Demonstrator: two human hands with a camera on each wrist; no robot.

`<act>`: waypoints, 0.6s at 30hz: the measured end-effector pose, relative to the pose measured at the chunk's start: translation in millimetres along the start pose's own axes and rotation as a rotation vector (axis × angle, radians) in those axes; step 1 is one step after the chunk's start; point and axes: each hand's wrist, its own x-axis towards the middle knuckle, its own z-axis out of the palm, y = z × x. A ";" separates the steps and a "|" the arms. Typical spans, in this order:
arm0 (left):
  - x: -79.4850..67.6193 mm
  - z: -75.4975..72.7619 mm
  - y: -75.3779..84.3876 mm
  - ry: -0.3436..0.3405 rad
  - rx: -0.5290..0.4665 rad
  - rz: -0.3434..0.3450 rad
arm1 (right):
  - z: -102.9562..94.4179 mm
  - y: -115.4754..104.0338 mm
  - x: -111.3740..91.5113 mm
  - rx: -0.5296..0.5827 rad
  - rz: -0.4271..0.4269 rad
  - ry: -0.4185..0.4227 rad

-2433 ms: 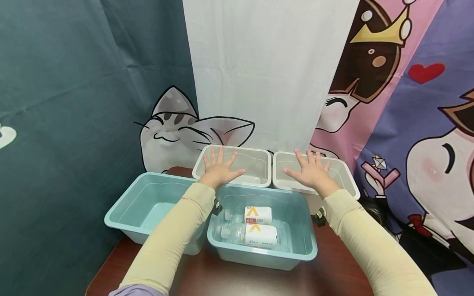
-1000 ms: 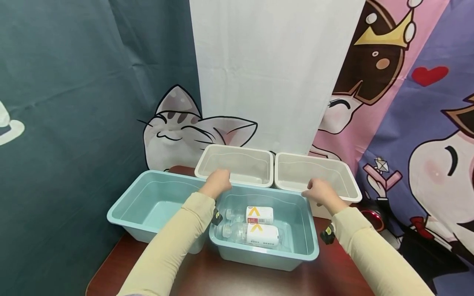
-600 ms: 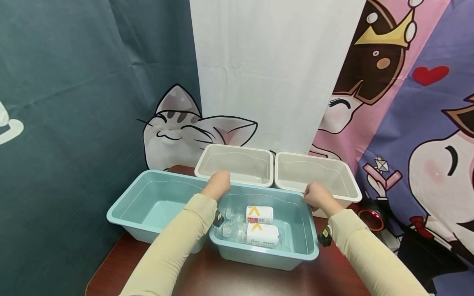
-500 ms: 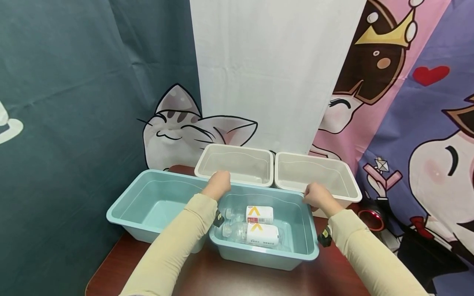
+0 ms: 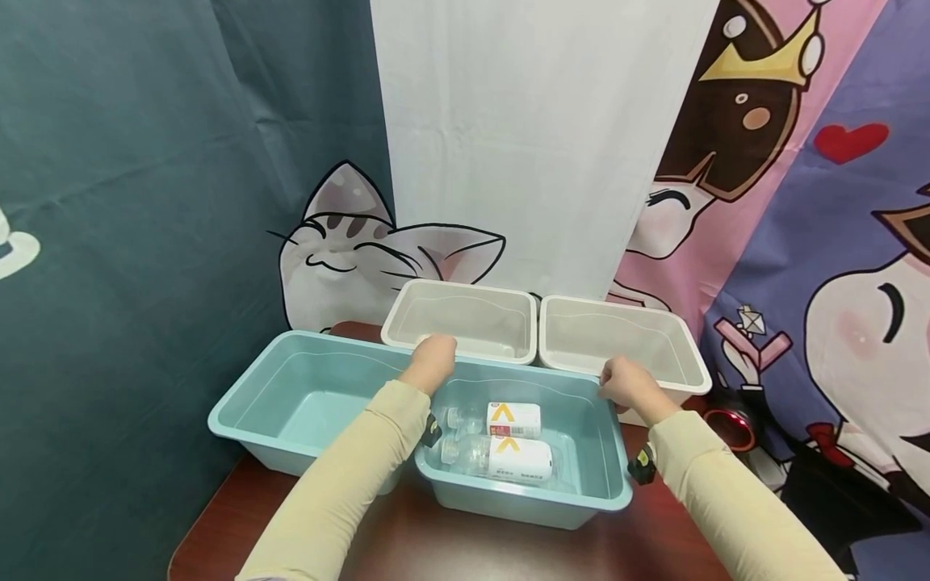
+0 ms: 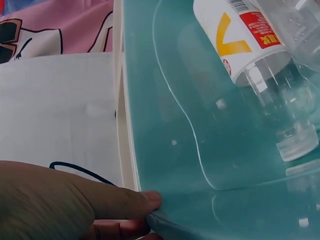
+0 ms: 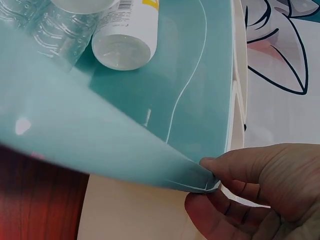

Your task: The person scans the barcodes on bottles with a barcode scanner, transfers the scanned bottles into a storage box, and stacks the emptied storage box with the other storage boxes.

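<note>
A light teal plastic bin (image 5: pixel 523 516) stands on the table, and two clear plastic bottles lie in it: a nearer bottle (image 5: pixel 520 458) and a farther bottle (image 5: pixel 513 420), both with white labels. My left hand (image 5: pixel 433 361) grips the bin's back left corner; in the left wrist view its thumb (image 6: pixel 150 198) lies on top of the rim. At the back right corner my right hand (image 5: pixel 629 381) pinches the rim, with the thumb (image 7: pixel 212 164) above and fingers beneath, as the right wrist view shows. The left fingertips are partly hidden by the bin.
A second teal bin (image 5: pixel 254 440) stands to the left, partly behind the left sleeve. Two white bins, one on the left (image 5: pixel 472 298) and one on the right (image 5: pixel 617 311), stand close behind. The dark red table (image 5: pixel 436 557) has its left edge in view; a curtain (image 5: pixel 508 161) hangs behind.
Both hands were spread wide over the white bins; they have come down and back to grip the teal bin's back corners. That bin has since shifted slightly to the right.
</note>
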 end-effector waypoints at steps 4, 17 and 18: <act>-1.2 0.4 1.8 0.006 0.056 0.000 | -2.9 2.0 -2.5 -0.093 -0.005 0.034; -5.7 -4.1 -2.7 -0.051 0.100 -0.060 | -7.7 2.5 -9.0 -0.244 -0.025 0.162; -5.8 -4.4 -3.1 -0.068 0.102 -0.071 | -7.9 3.1 -9.2 -0.256 -0.030 0.158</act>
